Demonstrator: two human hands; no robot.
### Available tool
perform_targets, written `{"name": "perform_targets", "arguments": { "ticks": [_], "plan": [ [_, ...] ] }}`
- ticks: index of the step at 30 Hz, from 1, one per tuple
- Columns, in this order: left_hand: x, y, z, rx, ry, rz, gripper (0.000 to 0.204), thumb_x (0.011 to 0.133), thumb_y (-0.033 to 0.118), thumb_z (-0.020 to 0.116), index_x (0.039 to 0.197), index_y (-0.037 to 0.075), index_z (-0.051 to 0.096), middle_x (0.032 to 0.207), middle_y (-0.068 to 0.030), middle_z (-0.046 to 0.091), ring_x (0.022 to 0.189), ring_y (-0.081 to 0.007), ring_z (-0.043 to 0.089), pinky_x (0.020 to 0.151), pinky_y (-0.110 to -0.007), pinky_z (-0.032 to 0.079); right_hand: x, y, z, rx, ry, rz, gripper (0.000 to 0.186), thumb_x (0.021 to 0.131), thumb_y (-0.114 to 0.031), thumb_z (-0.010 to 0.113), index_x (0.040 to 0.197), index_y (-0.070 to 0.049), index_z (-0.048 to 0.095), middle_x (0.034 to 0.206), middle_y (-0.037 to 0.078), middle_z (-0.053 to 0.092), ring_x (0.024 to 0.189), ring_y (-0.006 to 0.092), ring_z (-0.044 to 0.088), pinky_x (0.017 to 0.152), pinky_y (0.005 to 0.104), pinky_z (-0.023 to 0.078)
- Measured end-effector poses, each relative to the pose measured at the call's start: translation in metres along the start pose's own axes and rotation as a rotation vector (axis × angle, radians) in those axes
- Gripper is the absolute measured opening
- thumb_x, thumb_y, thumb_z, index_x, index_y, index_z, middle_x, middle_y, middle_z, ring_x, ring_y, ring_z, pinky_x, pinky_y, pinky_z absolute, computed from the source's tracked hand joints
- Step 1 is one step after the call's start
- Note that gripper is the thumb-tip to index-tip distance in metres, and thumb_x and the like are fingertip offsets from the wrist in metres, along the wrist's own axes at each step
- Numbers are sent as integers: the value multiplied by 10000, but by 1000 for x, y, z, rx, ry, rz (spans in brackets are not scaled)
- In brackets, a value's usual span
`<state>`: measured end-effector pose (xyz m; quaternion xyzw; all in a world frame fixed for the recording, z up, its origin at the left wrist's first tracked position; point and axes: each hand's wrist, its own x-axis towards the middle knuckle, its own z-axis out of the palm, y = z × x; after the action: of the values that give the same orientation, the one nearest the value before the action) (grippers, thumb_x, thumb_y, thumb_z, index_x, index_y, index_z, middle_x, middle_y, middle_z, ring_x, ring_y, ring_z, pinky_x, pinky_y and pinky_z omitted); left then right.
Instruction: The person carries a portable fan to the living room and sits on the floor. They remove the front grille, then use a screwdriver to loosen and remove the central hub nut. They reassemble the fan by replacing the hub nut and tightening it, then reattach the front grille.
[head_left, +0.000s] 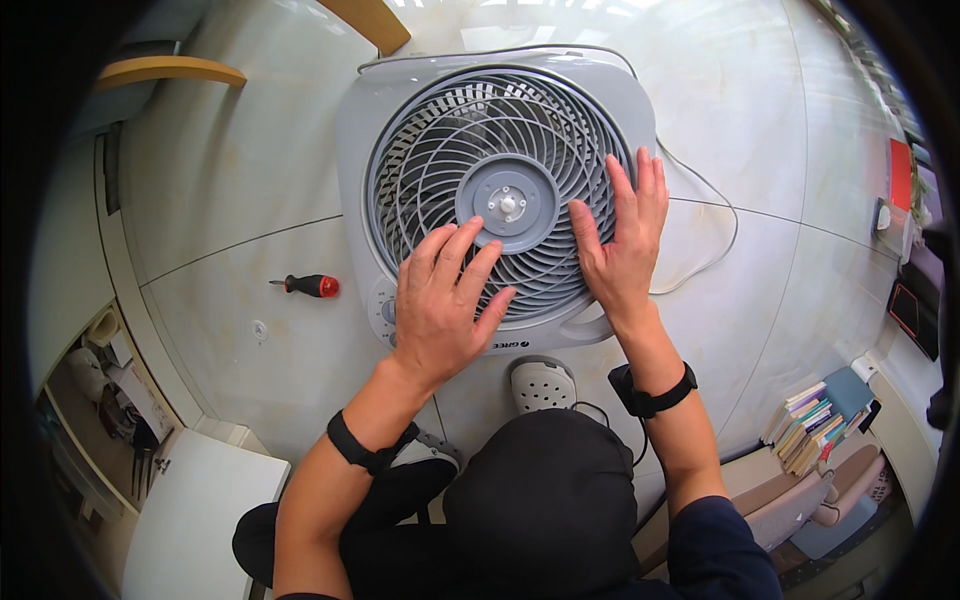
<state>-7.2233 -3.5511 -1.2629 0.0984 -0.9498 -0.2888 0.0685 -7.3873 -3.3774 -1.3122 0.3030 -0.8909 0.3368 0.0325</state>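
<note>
A grey box fan lies face up on the floor in front of me. Its round grille has curved spokes, and the blue-grey hub in the middle has a small white piece with several screw-like spots at its centre. My left hand is over the grille's near left part, fingers spread, tips at the hub's lower edge. On the grille's right rim is my right hand, fingers stretched out and thumb apart. Neither hand holds anything. Whether the fingertips press on the grille I cannot tell.
Left of the fan lies a black and red screwdriver, with a small whitish round piece near it. The fan's cord loops over the floor on the right. An open drawer is at lower left; books stand at lower right.
</note>
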Motion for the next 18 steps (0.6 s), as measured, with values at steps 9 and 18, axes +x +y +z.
{"name": "perform_targets", "arguments": {
  "ticks": [9,18],
  "plan": [
    [17,-5,-13,-18,69,161,417,843,151,796,1241,55,715,1469,-130,603,1355,-348,552,1107,-495,414,24,-6,5,7,-3,-46,587,945,-315,791,1452,-79,614,1617,256,438,1504,493,370,1205,646,264],
    [6,-14,-10,-2,2,8,580,881,246,797,1408,59,643,1565,-194,519,1424,-396,497,1140,-532,405,-19,-13,-20,86,-37,-2,603,908,-216,804,1452,-51,603,1631,255,419,1517,484,361,1225,626,240]
  ]
}}
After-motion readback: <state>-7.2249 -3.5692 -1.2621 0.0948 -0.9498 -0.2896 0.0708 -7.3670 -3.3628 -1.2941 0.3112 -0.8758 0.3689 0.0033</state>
